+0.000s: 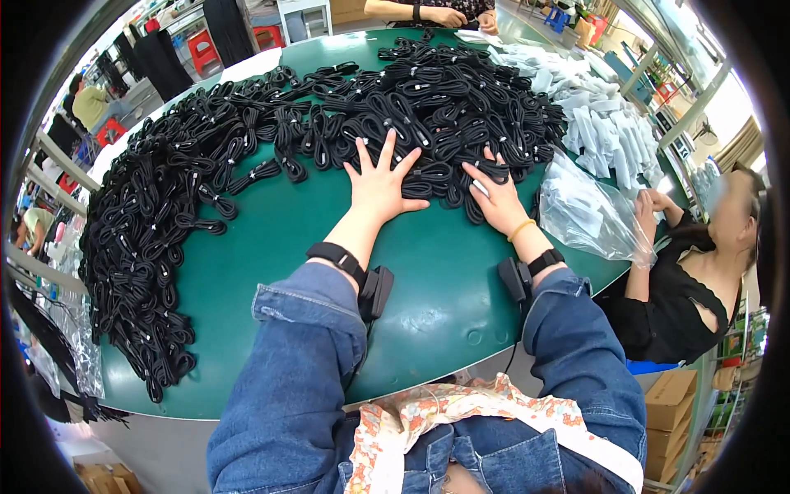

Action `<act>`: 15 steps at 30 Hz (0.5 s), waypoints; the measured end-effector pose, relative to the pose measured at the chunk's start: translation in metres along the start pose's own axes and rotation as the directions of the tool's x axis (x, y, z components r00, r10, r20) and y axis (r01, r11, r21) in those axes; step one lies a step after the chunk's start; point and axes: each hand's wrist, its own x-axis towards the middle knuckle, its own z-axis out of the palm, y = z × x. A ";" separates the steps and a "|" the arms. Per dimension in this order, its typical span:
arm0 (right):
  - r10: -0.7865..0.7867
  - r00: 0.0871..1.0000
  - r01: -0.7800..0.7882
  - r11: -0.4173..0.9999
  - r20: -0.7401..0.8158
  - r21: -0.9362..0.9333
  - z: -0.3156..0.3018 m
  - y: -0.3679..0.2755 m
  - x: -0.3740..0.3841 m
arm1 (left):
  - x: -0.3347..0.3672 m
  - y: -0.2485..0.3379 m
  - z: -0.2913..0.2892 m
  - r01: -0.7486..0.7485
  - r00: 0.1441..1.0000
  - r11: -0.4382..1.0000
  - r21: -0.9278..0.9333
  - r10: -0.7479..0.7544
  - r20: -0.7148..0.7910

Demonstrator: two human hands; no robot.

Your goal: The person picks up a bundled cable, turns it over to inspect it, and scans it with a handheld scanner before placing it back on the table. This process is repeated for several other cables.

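My left hand (378, 189) lies with its fingers spread wide, the tips touching the near edge of a heap of coiled black cables (444, 99). Each cable is tied into a small bundle, and pale connector ends show on many of them. A little to the right, my right hand (500, 206) has its fingers bent round a black cable bundle (494, 171) at the heap's edge. A small white piece (480, 188) shows against these fingers; I cannot make out what it is. Both hands are over the green table (288, 272).
The cable heap curves down the table's left side. White wrapped packets (605, 136) are piled at the far right, beside a clear plastic bag (584, 210). A person in black (683, 280) sits at the right with hands by the bag. Another person's hands (453, 15) show across the table.
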 end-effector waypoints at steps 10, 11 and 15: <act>0.344 0.896 -0.216 0.890 0.281 -0.402 -0.033 -0.082 -0.036 | -0.067 -0.031 -0.018 -0.183 0.982 0.957 -0.225 0.166 -0.093; 0.324 0.898 -0.200 0.904 0.298 -0.378 -0.033 -0.094 -0.034 | -0.076 -0.043 -0.024 -0.170 0.984 0.964 -0.206 0.157 -0.079; 0.009 0.963 0.015 0.996 0.268 -0.086 -0.023 -0.143 -0.019 | -0.095 -0.085 -0.024 -0.025 0.998 0.969 -0.246 0.009 -0.066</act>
